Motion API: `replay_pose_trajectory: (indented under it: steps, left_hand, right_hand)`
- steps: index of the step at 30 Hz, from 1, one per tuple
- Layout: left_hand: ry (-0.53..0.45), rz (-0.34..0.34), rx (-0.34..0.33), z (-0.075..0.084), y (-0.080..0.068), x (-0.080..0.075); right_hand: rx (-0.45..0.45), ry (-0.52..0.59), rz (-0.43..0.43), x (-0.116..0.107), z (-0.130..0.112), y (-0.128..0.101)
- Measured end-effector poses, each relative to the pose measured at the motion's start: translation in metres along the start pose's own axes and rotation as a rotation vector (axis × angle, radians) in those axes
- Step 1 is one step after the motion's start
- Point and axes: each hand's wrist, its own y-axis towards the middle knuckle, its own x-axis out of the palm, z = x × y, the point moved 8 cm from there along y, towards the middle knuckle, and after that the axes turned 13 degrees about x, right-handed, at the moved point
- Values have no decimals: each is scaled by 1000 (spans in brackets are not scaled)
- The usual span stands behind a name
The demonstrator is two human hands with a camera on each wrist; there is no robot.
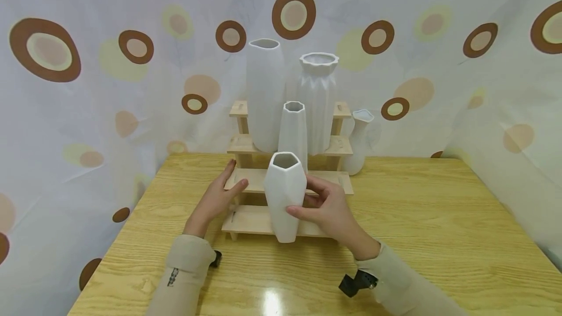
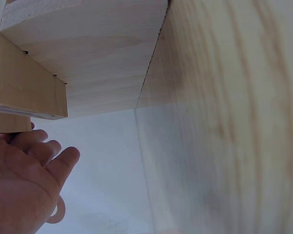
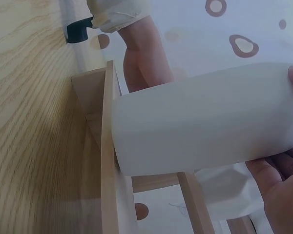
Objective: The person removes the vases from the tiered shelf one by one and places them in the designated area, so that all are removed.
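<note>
While right hand point(image 1: 330, 210) grips, vase point(image 1: 283, 189) is leftward.

A wood-grained table point(image 1: 439, 218) bears a tiered stand point(image 1: 250, 221) of white vases point(image 1: 265, 96) and, beside it, a jug point(image 1: 357, 148).

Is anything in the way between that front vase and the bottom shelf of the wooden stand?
Nothing visible is. The right hand holds the front vase right by the bottom shelf; I can't tell if those two touch. The other vases are all behind it.
</note>
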Motion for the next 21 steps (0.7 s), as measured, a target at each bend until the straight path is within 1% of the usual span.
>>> replay_pose_trajectory:
  steps: [4, 12, 16, 21]
  left_hand:
    - [-6, -1, -3, 0, -1, 0]
    - [-11, -9, 4, 1, -1, 0]
    - [-16, -13, 4, 2, -1, 1]
    - [-18, -11, 6, 3, -1, 1]
  right_hand:
    - [3, -27, 9, -6, -2, -4]
    - [26, -29, 36, -17, -2, -12]
    - [16, -50, 44, -24, -3, -16]
    - [-23, -79, 58, -33, -6, -21]
